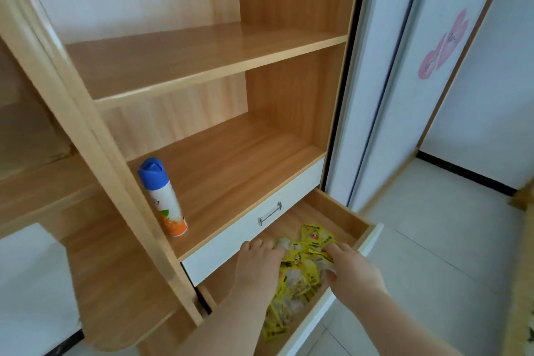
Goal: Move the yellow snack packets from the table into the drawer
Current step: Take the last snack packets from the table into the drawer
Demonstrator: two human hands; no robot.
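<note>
The lower wooden drawer (344, 215) of the wardrobe is pulled out. Inside it lies a heap of several yellow snack packets (300, 277). My left hand (257, 263) reaches into the drawer on the left of the heap, palm down, fingers curled over the packets' edge. My right hand (351, 270) presses on the right side of the heap, fingertips on a yellow packet. Whether either hand grips a packet or only rests on them does not show. The table is out of view.
A white drawer front with a metal handle (270, 213) sits shut just above the open drawer. A spray can (163, 199) with a blue cap stands on the shelf to the left. White sliding doors (404, 81) stand to the right, with tiled floor below.
</note>
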